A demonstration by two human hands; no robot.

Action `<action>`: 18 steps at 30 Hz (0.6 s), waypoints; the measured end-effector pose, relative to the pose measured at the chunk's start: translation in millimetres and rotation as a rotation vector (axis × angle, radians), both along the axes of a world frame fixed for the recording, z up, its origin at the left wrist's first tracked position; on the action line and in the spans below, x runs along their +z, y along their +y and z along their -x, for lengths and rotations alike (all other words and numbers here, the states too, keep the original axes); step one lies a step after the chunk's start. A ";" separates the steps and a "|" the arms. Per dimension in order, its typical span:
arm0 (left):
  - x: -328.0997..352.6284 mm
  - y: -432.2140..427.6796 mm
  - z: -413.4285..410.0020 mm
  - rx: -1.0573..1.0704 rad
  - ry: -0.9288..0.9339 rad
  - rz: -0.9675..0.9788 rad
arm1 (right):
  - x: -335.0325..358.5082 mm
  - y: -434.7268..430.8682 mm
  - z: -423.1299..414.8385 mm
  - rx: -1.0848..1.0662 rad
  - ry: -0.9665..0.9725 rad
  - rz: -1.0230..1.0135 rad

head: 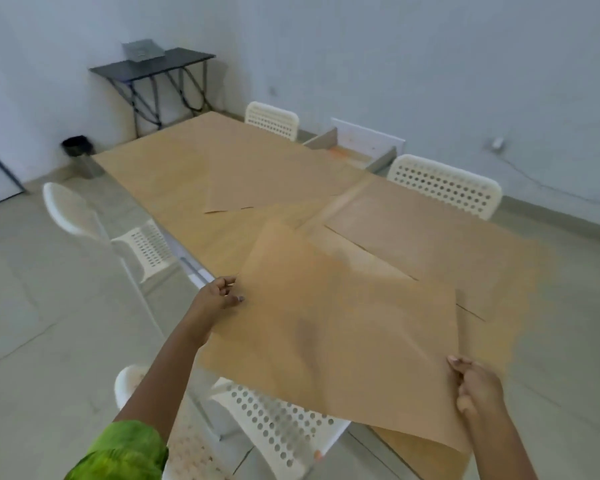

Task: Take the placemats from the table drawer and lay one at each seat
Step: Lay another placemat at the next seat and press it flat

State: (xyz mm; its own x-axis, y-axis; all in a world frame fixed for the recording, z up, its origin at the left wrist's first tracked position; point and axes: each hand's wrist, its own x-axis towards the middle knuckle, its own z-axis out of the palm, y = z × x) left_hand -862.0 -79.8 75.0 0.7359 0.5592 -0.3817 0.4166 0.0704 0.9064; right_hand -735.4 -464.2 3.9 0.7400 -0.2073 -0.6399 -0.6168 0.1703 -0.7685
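Placemat (333,327), lower centre: left hand (219,294) and right hand (475,386) fingers pinching opposite edges above bench (174,174); limp sheet likely to sag, landing skewed.

- Pale bluish-white walls (395,46) meet a floor (32,306) of large grey tiles.
- A dark console table (153,65) stands against the far wall, with a grey box (142,49) on top.
- A small black bin (77,146) sits in the corner.
- White perforated chairs (445,187) ring the dining area (four show).
- A cable (534,178) trails along the right wall.
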 end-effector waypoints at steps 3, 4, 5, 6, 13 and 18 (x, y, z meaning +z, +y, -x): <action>-14.2 16.2 -34.1 -0.113 0.085 -0.134 | -5.3 -1.0 19.2 -0.161 0.000 0.049; -19.5 21.8 -44.5 -0.176 0.135 -0.205 | -4.7 1.7 25.4 -0.217 -0.019 0.073; -25.2 27.6 -54.7 -0.255 0.189 -0.292 | -4.6 4.2 31.6 -0.261 -0.037 0.086; -30.0 31.4 -62.4 -0.333 0.249 -0.394 | -5.5 6.4 37.3 -0.282 -0.034 0.117; -41.8 32.8 -95.1 -0.637 0.436 -0.830 | 6.9 33.1 67.9 -0.356 -0.012 0.405; -53.4 25.9 -105.5 -0.665 0.445 -0.812 | 8.6 38.3 71.7 -0.308 -0.032 0.552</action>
State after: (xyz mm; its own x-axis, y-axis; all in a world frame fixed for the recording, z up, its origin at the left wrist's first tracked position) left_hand -756.5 -53.9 21.6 0.8687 0.3098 -0.3864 0.4478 -0.8248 0.3454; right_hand -807.1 -426.0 12.6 0.6111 -0.7067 -0.3567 -0.5779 -0.0903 -0.8111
